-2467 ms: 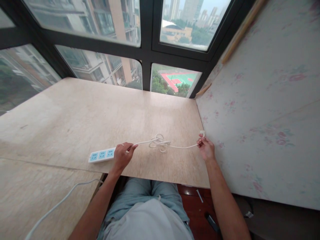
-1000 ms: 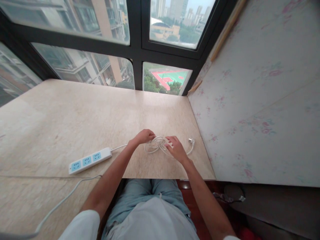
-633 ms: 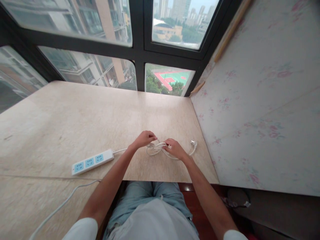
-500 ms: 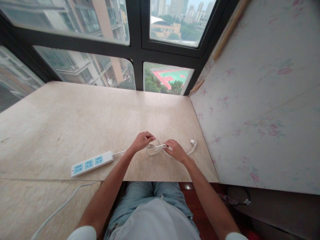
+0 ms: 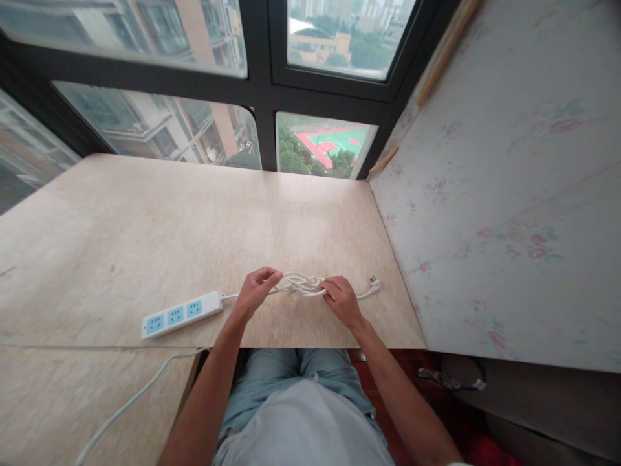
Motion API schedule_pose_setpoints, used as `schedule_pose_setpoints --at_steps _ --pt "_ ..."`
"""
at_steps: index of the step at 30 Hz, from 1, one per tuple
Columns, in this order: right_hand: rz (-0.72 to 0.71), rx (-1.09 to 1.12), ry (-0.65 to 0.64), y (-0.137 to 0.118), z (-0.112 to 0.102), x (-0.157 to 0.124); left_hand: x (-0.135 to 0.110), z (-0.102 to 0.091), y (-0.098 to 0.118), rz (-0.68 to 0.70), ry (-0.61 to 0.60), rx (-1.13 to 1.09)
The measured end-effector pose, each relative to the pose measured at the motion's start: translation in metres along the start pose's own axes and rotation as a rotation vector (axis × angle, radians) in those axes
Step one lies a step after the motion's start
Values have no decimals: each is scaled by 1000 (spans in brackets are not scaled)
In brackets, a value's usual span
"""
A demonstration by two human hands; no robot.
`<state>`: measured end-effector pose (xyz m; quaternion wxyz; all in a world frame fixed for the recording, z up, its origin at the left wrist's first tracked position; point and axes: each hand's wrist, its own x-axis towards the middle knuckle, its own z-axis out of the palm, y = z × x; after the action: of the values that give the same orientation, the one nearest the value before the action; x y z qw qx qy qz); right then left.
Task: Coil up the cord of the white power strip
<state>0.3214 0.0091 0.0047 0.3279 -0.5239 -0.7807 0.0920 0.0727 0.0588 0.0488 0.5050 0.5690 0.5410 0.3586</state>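
Note:
A white power strip [image 5: 182,313] with blue sockets lies on the beige table [image 5: 145,226] near its front edge. Its white cord [image 5: 301,283] runs right in a tangle of loops and ends in a plug [image 5: 372,283] lying on the table. My left hand [image 5: 255,292] is closed, pinching the left end of the loops. My right hand [image 5: 339,299] is closed on the right end of the same bundle, so the loops are pulled into a flat strand between my hands.
A second white cable [image 5: 136,395] trails over the table's lower left part. A floral-patterned wall [image 5: 485,213] rises along the right edge. Large windows [image 5: 160,136] stand behind the table. My lap is below the front edge.
My hands left the cord's ends, came together over the tangled loops and took hold of them. In the last half second they drew apart, stretching the loops flat.

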Motion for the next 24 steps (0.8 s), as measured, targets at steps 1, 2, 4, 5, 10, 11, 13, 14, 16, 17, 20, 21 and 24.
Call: schedule_pose_setpoints --at_steps 1,2,4,5,10,11,13,14,16,17,20,21,24 --pt "0 7 8 0 1 -2 0 -1 6 19 -31 65" --pt "0 12 16 0 2 -4 0 -1 13 56 -52 137" --pt "-1 14 29 0 4 -7 2 3 27 181 -82 306" --pt "-3 13 38 0 5 -9 4 7 33 250 -103 410" --pt "0 24 103 0 12 -18 10 33 49 352 -308 925" --pt "5 26 113 0 13 -20 10 36 49 344 -334 971" --pt "18 24 130 -1 16 -23 9 39 46 360 -324 976" --pt "27 20 139 -1 17 -24 7 38 44 381 -286 936" --pt "44 13 148 -1 18 -25 2 35 37 422 -171 793" --pt "50 10 150 -1 19 -26 -2 33 34 427 -101 702" --pt "51 -9 160 -1 21 -26 -14 27 25 375 148 425" --pt "52 -14 164 -1 21 -27 -18 25 22 342 237 353" --pt "61 -12 161 -1 22 -28 -30 22 8 238 461 212"
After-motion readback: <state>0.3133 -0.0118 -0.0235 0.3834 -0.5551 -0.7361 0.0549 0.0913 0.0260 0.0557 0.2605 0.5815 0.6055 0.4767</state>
